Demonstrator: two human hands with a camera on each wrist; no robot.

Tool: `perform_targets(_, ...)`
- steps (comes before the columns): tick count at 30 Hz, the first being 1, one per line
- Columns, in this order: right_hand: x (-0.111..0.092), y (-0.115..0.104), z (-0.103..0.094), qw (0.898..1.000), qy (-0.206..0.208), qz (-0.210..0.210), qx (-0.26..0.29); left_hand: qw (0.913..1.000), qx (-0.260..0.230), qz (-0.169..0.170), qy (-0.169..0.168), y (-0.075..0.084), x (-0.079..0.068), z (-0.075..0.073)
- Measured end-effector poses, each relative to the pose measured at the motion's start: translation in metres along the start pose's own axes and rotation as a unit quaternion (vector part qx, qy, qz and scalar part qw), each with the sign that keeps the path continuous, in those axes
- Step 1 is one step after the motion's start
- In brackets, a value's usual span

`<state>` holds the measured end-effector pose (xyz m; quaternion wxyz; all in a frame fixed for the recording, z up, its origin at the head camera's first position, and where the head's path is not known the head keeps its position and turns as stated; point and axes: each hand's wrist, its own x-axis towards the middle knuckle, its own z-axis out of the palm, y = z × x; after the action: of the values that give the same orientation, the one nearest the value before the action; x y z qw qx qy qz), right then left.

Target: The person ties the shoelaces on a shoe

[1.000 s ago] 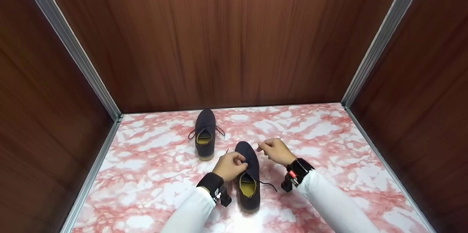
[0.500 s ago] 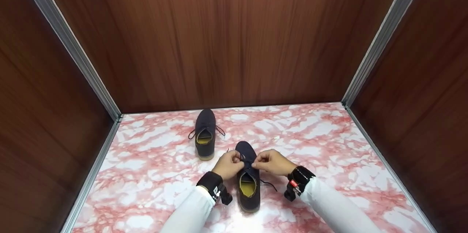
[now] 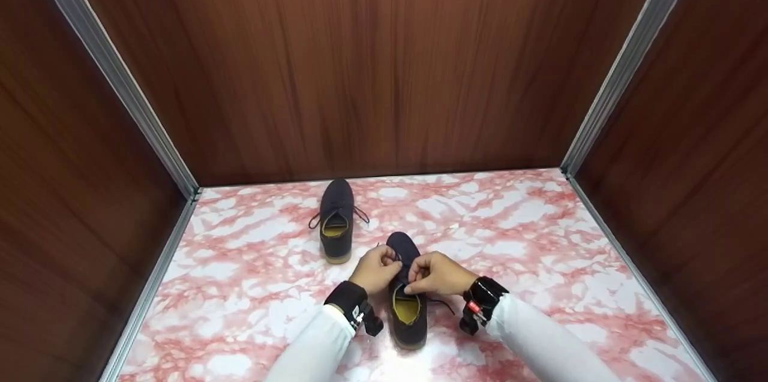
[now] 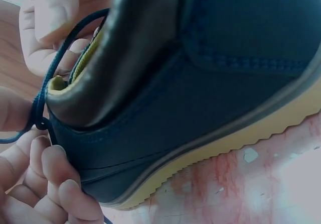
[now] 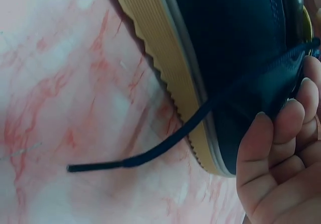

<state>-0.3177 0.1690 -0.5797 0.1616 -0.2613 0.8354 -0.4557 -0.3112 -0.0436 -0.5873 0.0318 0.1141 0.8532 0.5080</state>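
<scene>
A dark navy lace-up shoe (image 3: pixel 403 245) with a yellow lining stands on the tabletop, toe pointing away. Beside its left flank, my left hand (image 3: pixel 377 269) pinches the dark shoelace (image 4: pixel 39 116) over the throat, close to a small loop or knot. My right hand (image 3: pixel 441 274) is at the other side of the throat, thumb and curled fingers by the lace and the collar; I cannot tell whether it grips the lace. One lace end (image 5: pixel 165 143) hangs loose over the shoe's right side, its tip free.
A matching shoe (image 3: pixel 338 202) stands farther back to the left, its laces in bow loops at both sides. The red-and-white marbled tabletop (image 3: pixel 528 238) is enclosed by brown wood panels (image 3: pixel 384 70) at the back and both sides, with metal corner strips.
My right hand has come in from the right of the shoe to the lace, then shifted down towards the shoe's opening. My left hand stays nearly where it was, pinching at the lace.
</scene>
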Motion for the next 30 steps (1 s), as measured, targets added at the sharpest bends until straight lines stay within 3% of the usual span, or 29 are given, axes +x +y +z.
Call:
perform_targets(7, 0.0, -0.002, 0.001, 1.0, 0.007, -0.012, -0.012, 0.9999, -0.009, 0.003, -0.01, 0.002, 0.0, -0.003)
perform_targets(14, 0.001, -0.004, -0.002, 1.0, 0.014, -0.015, -0.018, 0.9977, -0.044, 0.04, -0.032, 0.002, 0.0, -0.008)
perform_targets(21, 0.0, -0.004, -0.009, 0.999, 0.018, -0.02, -0.03, 0.9974, -0.059, 0.028, -0.029, -0.002, -0.002, -0.013)
perform_targets(30, -0.001, -0.003, -0.013, 0.999, 0.015, 0.003, -0.035, 0.9996, 0.005, 0.021, -0.018, 0.001, -0.006, -0.018)
